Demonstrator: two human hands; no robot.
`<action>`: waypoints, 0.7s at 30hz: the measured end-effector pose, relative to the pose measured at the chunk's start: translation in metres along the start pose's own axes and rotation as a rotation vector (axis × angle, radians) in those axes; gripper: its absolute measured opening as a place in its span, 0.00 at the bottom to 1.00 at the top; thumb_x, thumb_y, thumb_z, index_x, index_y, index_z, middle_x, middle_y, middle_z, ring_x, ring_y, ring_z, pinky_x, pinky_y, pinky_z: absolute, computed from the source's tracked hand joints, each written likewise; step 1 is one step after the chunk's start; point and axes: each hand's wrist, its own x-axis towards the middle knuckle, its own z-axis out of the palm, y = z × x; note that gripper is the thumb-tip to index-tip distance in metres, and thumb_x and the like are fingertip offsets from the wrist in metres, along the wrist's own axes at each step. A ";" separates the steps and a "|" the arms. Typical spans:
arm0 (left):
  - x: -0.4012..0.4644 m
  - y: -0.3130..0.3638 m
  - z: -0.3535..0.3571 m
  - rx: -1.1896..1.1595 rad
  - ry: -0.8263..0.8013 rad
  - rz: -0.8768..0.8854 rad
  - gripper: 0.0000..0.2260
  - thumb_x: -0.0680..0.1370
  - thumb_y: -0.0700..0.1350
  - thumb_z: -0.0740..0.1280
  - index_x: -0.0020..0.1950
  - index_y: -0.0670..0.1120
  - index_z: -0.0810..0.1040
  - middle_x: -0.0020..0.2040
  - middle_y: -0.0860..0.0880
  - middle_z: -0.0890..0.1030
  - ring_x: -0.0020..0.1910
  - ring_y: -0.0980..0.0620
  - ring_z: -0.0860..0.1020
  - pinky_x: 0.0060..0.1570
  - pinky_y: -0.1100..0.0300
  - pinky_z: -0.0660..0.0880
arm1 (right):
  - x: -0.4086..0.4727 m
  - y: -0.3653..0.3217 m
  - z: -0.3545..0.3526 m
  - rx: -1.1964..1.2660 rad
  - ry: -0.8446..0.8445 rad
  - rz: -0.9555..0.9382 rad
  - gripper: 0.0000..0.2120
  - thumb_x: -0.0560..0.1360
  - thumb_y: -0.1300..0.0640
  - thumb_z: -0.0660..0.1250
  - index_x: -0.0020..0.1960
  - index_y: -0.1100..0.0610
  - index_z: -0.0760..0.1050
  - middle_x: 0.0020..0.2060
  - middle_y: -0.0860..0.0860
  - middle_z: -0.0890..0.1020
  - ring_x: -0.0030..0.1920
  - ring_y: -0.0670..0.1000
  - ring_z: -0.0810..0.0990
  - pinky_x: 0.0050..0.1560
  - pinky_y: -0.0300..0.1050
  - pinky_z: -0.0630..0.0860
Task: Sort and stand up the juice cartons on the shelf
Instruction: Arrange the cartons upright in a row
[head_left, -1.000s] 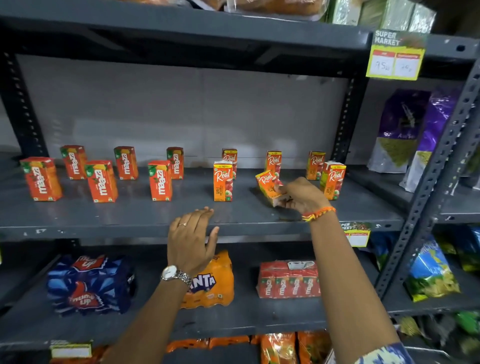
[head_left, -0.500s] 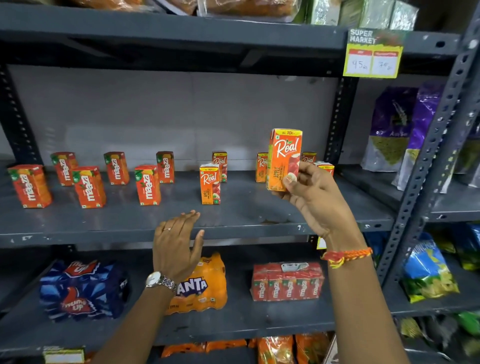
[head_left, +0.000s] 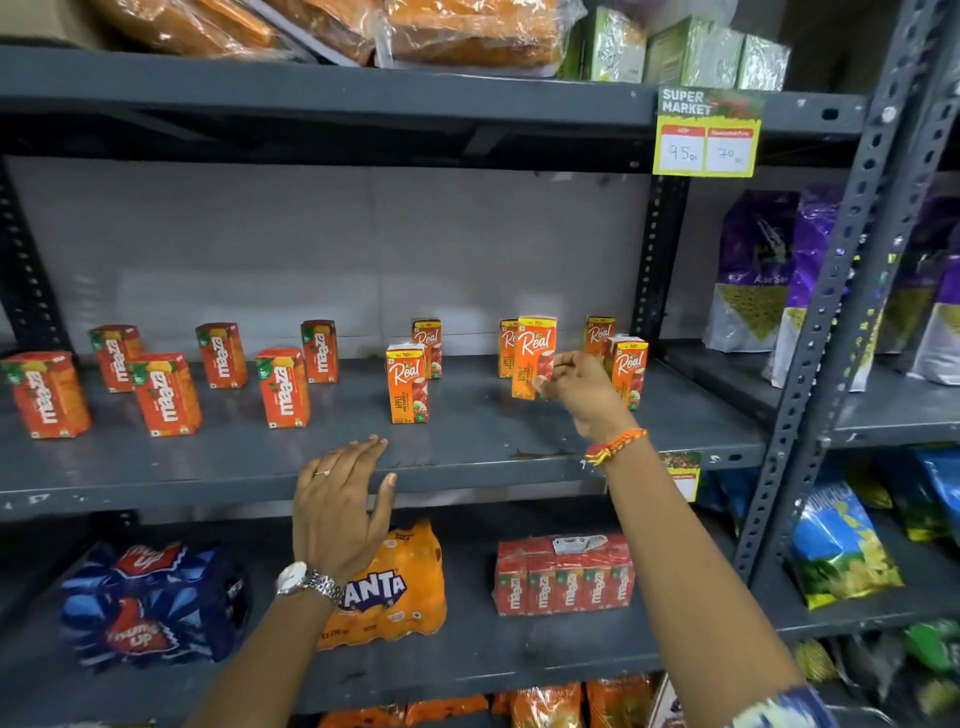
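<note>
Several red Maaza cartons (head_left: 167, 394) stand upright on the left half of the grey metal shelf (head_left: 467, 457). Orange Real cartons stand on its right half, one in front (head_left: 407, 383) and others behind (head_left: 629, 370). My right hand (head_left: 582, 392) holds an upright Real apple carton (head_left: 533, 358) by its lower right side, at or just above the shelf surface between the other Real cartons. My left hand (head_left: 340, 501) rests flat with fingers spread on the shelf's front edge, holding nothing.
Below sit a Thums Up pack (head_left: 145, 605), a Fanta pack (head_left: 395, 587) and a wrapped Maaza multipack (head_left: 563, 577). A perforated upright post (head_left: 831, 322) bounds the shelf on the right, with purple bags (head_left: 769, 270) beyond. A price tag (head_left: 707, 132) hangs from the shelf above.
My right hand picked a tilted Real carton off the shelf, lifted it upright, then lowered it back among the Real cartons. My left hand stayed on the shelf edge.
</note>
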 end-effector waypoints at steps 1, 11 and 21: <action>0.000 0.000 0.000 -0.001 -0.001 0.002 0.22 0.79 0.55 0.56 0.65 0.46 0.78 0.63 0.48 0.81 0.61 0.46 0.79 0.62 0.48 0.68 | 0.007 0.005 0.001 -0.050 -0.001 0.002 0.12 0.73 0.70 0.71 0.53 0.61 0.74 0.49 0.55 0.82 0.56 0.56 0.81 0.61 0.53 0.79; 0.000 0.001 0.001 -0.016 0.027 0.012 0.22 0.79 0.55 0.56 0.65 0.45 0.79 0.62 0.47 0.82 0.61 0.45 0.79 0.61 0.47 0.70 | 0.038 0.031 0.002 -0.430 0.005 0.032 0.14 0.76 0.66 0.69 0.60 0.57 0.74 0.57 0.55 0.81 0.61 0.55 0.79 0.60 0.46 0.74; 0.097 0.000 -0.014 -0.344 -0.390 -0.390 0.25 0.75 0.49 0.71 0.71 0.44 0.72 0.69 0.46 0.76 0.56 0.48 0.80 0.55 0.51 0.76 | 0.032 0.037 0.001 -0.564 -0.017 -0.069 0.21 0.77 0.61 0.70 0.68 0.58 0.72 0.64 0.55 0.80 0.66 0.57 0.78 0.68 0.52 0.71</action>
